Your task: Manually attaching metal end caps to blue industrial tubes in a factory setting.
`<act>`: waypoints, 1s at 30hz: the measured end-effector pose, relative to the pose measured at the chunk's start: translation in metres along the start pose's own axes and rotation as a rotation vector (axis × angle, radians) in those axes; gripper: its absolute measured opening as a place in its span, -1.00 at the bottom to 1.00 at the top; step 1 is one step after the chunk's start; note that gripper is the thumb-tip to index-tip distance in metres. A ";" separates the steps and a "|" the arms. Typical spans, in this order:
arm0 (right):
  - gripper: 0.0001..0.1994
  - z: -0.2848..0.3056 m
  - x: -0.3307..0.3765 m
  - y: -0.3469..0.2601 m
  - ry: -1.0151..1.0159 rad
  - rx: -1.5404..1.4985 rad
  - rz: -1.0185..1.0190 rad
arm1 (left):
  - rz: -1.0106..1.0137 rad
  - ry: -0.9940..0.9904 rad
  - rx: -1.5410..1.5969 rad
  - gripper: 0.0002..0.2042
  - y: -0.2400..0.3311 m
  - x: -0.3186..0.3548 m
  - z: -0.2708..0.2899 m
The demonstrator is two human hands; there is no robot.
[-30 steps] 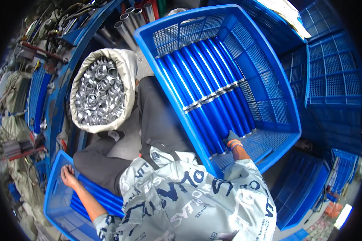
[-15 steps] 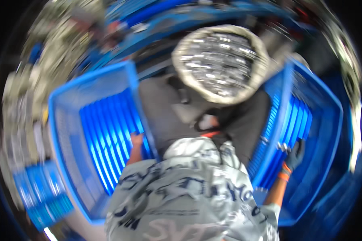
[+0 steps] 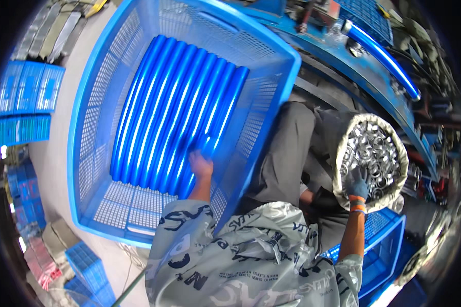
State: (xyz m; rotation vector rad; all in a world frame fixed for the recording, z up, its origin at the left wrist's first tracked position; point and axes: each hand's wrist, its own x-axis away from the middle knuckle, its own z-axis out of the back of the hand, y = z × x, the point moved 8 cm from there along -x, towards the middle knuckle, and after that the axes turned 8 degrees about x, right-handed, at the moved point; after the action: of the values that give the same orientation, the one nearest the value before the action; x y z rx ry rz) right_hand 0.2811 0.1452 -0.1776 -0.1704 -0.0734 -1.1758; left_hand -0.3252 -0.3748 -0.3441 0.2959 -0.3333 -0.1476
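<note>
Many blue tubes (image 3: 174, 110) | parallel, lengthwise in crate (image 3: 87, 117) | left hand (image 3: 201, 165) touching

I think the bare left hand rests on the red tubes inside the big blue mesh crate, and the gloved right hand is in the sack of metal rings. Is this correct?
Not quite: the tubes are blue, not red. The head view shows the bare left hand resting on the row of blue plastic tubes inside the big blue mesh crate, while the gloved right hand is in the pale sack of shiny metal rings.
</note>
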 end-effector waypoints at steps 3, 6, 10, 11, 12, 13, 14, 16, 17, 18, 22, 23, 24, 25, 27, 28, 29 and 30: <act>-0.51 -0.022 -0.014 0.000 -0.135 0.146 -0.058 | 0.131 0.051 -0.075 -0.29 -0.016 -0.012 0.032; -0.56 -0.005 -0.009 -0.008 -0.197 0.137 -0.001 | 0.276 -0.291 -0.098 -0.20 -0.039 -0.005 0.031; -0.55 0.011 0.007 0.011 -0.263 -0.097 0.098 | 0.031 -0.224 -0.174 -0.11 -0.041 -0.001 0.033; -0.52 0.027 0.012 0.009 -0.169 -0.029 0.227 | -0.040 -0.194 0.060 -0.10 -0.025 0.004 0.034; -0.51 0.029 0.013 0.014 -0.175 -0.021 0.210 | -0.117 -0.166 0.298 -0.09 -0.006 0.008 0.035; -0.50 0.027 0.015 0.018 -0.177 -0.009 0.188 | -0.079 -0.210 0.336 -0.05 -0.003 0.000 0.040; -0.55 0.028 0.031 0.026 -0.208 -0.325 -0.003 | -0.237 -0.183 0.369 -0.06 0.038 -0.005 0.053; -0.63 0.032 0.060 0.111 0.012 -0.178 -0.046 | -0.283 -0.339 0.580 -0.13 0.157 0.005 0.058; -0.62 0.041 0.053 0.055 0.117 -0.051 0.097 | -0.455 -0.215 0.458 -0.15 0.175 0.000 0.103; -0.61 0.046 0.056 0.050 0.217 -0.179 0.027 | -0.543 -0.180 0.470 -0.18 0.208 0.007 0.126; -0.73 0.033 0.066 0.015 0.087 -1.900 -0.393 | -0.949 -0.285 0.345 -0.24 0.397 0.139 0.220; -0.53 0.081 0.071 -0.033 0.003 -2.123 -0.243 | -1.085 -0.264 0.288 -0.24 0.424 0.174 0.233; -0.44 0.103 0.084 -0.032 -0.006 -2.160 -0.196 | -1.172 -0.328 0.299 -0.30 0.458 0.209 0.231; -0.35 0.116 0.096 -0.029 -0.023 -2.195 -0.152 | -1.285 -0.370 0.284 -0.34 0.491 0.249 0.229; -0.28 0.149 0.109 -0.034 0.037 -2.182 -0.123 | -1.388 -0.479 0.226 -0.43 0.532 0.298 0.237; -0.32 0.162 0.115 -0.030 0.056 -2.199 -0.085 | -1.442 -0.495 0.191 -0.44 0.544 0.322 0.236; -0.32 0.160 0.118 -0.023 0.071 -2.215 -0.082 | -1.491 -0.513 0.154 -0.45 0.552 0.341 0.235; -0.38 0.160 0.120 -0.020 0.066 -2.227 -0.017 | -1.502 -0.510 0.140 -0.45 0.556 0.352 0.236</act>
State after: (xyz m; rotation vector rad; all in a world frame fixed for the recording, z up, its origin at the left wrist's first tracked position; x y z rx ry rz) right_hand 0.3140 0.0562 -0.0003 -2.0356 1.3414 -0.7549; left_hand -0.0243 0.0228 0.1461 0.6028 -0.5689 -1.7036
